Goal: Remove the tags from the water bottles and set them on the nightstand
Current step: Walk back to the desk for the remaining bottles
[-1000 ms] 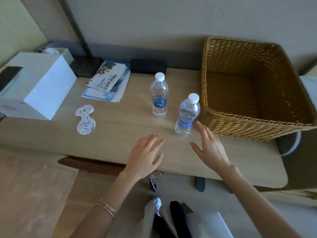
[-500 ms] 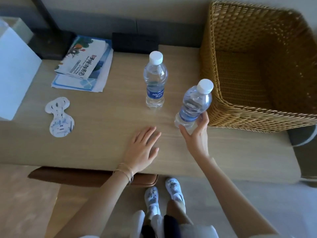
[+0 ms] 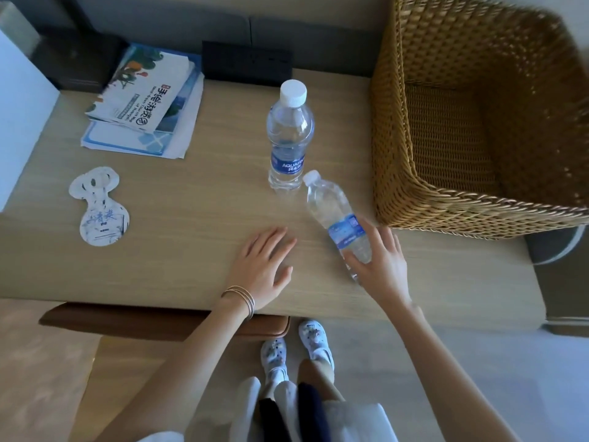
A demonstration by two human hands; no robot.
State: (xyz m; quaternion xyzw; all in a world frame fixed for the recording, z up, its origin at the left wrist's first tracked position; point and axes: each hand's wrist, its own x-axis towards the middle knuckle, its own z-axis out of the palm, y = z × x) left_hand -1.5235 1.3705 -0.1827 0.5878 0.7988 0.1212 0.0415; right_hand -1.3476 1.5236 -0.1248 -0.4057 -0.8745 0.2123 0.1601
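The nearer water bottle (image 3: 334, 215) is gripped round its lower half by the right hand (image 3: 379, 263), with fingers and thumb curled about it below the blue label. It is held tilted, its cap leaning toward the base of the second bottle (image 3: 288, 138), probably so that the neck can be checked for a tag. No tag can be made out on either neck. Whether the tilted bottle's base touches the worktop (image 3: 191, 250) cannot be told, as it is hidden by the hand.

The left hand (image 3: 264, 263) is laid flat near the front edge of the worktop, fingers spread and holding nothing, seemingly as a brace. The second bottle stands upright toward the middle, just beside the tilted cap, and could be knocked if the tilt is carried further.

A white gourd-shaped card (image 3: 98, 207), likely a removed tag, lies toward the left end. Brochures (image 3: 146, 97) are stacked at the back left, and a wicker basket (image 3: 478, 122) fills the right end, close beside the gripping hand.
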